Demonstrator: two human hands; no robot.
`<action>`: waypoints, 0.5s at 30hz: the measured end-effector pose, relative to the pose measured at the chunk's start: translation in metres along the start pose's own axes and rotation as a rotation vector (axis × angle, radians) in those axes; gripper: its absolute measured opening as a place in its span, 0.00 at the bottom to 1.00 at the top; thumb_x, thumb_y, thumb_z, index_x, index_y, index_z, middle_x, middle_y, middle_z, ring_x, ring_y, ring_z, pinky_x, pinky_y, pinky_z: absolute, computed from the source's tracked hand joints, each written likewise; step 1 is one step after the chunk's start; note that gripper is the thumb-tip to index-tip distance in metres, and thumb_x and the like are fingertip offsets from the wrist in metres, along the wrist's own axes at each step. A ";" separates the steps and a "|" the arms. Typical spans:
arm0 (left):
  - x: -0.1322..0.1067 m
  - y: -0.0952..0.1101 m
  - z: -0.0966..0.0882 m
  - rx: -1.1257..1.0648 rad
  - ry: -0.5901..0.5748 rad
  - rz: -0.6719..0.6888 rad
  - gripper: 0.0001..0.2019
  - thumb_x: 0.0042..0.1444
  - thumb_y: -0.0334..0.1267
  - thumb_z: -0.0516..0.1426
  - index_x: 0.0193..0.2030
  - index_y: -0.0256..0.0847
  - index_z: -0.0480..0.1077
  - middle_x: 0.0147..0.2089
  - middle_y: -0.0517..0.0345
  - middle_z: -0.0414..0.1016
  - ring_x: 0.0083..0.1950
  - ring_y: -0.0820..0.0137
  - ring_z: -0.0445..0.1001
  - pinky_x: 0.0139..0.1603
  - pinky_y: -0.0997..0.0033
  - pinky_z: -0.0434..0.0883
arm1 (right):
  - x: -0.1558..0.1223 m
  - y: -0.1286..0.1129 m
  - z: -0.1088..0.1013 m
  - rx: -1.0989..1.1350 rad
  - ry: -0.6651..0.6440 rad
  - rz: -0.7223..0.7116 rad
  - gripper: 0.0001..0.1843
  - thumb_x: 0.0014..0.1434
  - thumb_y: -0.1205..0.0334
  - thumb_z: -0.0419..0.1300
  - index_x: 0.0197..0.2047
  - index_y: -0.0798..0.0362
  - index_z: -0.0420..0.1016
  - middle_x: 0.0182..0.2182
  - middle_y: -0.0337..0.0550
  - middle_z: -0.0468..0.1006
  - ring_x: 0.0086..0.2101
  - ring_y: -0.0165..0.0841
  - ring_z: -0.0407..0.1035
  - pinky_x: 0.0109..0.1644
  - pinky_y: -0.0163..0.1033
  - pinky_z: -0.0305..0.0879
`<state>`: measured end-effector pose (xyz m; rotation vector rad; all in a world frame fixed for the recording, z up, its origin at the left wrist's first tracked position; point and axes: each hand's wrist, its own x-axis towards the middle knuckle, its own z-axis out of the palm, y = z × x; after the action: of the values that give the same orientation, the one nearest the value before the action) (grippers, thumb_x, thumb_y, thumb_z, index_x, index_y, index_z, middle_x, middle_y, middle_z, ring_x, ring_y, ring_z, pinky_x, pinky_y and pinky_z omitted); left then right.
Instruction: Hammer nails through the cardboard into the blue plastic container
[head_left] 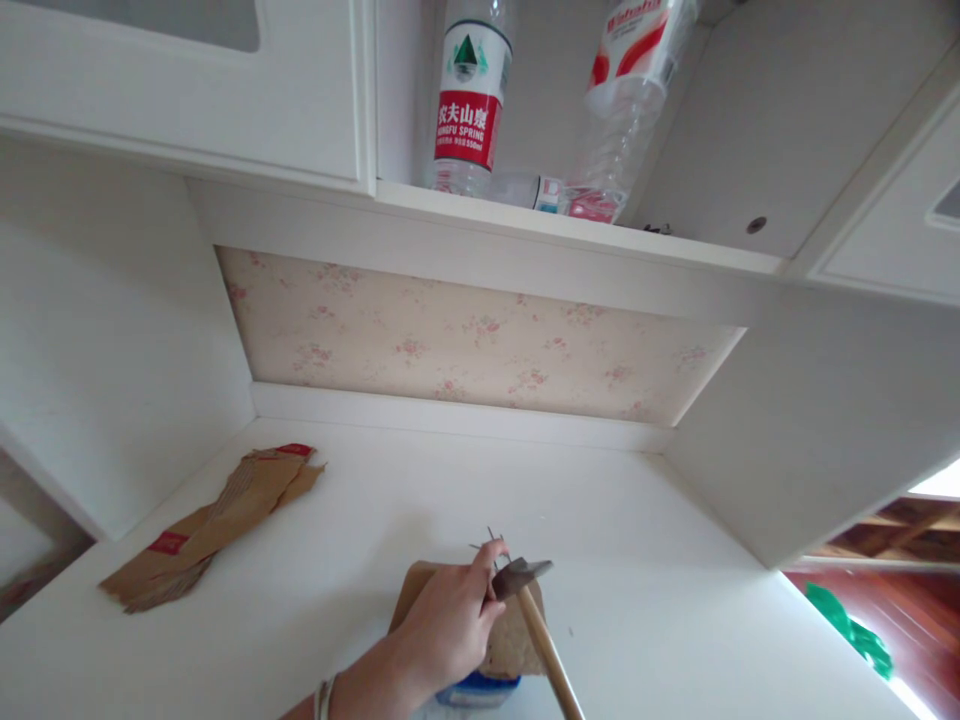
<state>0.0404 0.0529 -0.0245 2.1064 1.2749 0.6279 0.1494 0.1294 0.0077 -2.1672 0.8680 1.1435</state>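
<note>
My left hand (454,615) reaches in from the bottom, a light band round its wrist, its fingers closed in a pinch. Several thin dark spikes that look like nails (491,535) stick out past the fingertips. A hammer (547,645) with a dark metal head and wooden handle has its head right at the thumb and index finger; whether they touch is hard to see. Its handle runs off the lower edge, and my right hand is out of view. Under my left hand lies a brown board (517,645), partly covered, above a blue plastic box (480,692).
Torn brown cardboard (217,525) lies on the white counter (345,500) at left. Overhead, an open cabinet shelf (675,248) holds a red-labelled water bottle (471,95), a second bottle (626,90) and one lying down. White side panels border the counter.
</note>
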 end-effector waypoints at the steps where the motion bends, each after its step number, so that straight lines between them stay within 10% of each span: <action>1: 0.000 0.000 0.000 0.002 -0.002 0.010 0.25 0.62 0.28 0.56 0.63 0.50 0.56 0.41 0.62 0.80 0.42 0.65 0.78 0.43 0.72 0.68 | -0.001 -0.002 0.014 0.008 0.057 0.047 0.42 0.63 0.55 0.26 0.45 0.79 0.72 0.35 0.35 0.70 0.26 0.15 0.75 0.26 0.28 0.45; 2: 0.000 0.001 -0.001 0.006 -0.004 0.018 0.25 0.62 0.28 0.56 0.63 0.50 0.56 0.41 0.62 0.80 0.42 0.65 0.78 0.44 0.72 0.68 | 0.001 -0.001 0.022 0.060 -0.035 0.001 0.54 0.42 0.60 0.07 0.50 0.90 0.56 0.37 0.38 0.56 0.28 0.21 0.71 0.16 0.26 0.32; 3: 0.000 0.001 -0.001 0.008 -0.008 0.024 0.25 0.62 0.27 0.56 0.63 0.49 0.56 0.41 0.61 0.81 0.42 0.65 0.78 0.44 0.71 0.68 | 0.005 0.002 0.023 0.097 -0.127 -0.053 0.62 0.35 0.60 0.06 0.52 0.87 0.64 0.36 0.37 0.55 0.29 0.23 0.71 0.15 0.27 0.31; 4: 0.000 0.001 -0.002 0.009 -0.010 0.025 0.25 0.62 0.27 0.56 0.63 0.49 0.56 0.41 0.61 0.81 0.42 0.65 0.78 0.44 0.71 0.68 | 0.012 0.007 0.018 0.120 -0.242 -0.130 0.53 0.44 0.61 0.08 0.49 0.89 0.59 0.36 0.39 0.54 0.30 0.25 0.70 0.11 0.27 0.29; 5: 0.000 0.001 -0.002 0.011 -0.011 0.024 0.25 0.62 0.27 0.56 0.63 0.49 0.56 0.41 0.61 0.81 0.42 0.65 0.78 0.44 0.71 0.68 | 0.019 0.013 0.009 0.140 -0.334 -0.185 0.26 0.52 0.52 0.49 0.30 0.63 0.82 0.21 0.29 0.65 0.20 0.25 0.75 0.19 0.23 0.49; 6: 0.000 0.001 -0.002 0.012 -0.010 0.023 0.24 0.62 0.28 0.56 0.62 0.49 0.56 0.42 0.60 0.80 0.43 0.64 0.78 0.44 0.71 0.69 | 0.026 0.018 -0.002 0.142 -0.455 -0.255 0.18 0.52 0.56 0.57 0.24 0.61 0.80 0.15 0.26 0.59 0.18 0.23 0.73 0.20 0.23 0.56; 15: -0.001 0.002 -0.003 0.009 0.007 0.039 0.23 0.62 0.27 0.56 0.60 0.48 0.58 0.41 0.62 0.80 0.41 0.67 0.78 0.45 0.72 0.69 | 0.046 0.045 -0.134 -0.157 -1.031 -0.856 0.15 0.68 0.54 0.55 0.44 0.56 0.77 0.37 0.37 0.79 0.33 0.30 0.77 0.31 0.34 0.74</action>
<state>0.0392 0.0515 -0.0209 2.1423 1.2452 0.6479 0.2039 -0.0072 0.0281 -1.3997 -0.5524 1.5466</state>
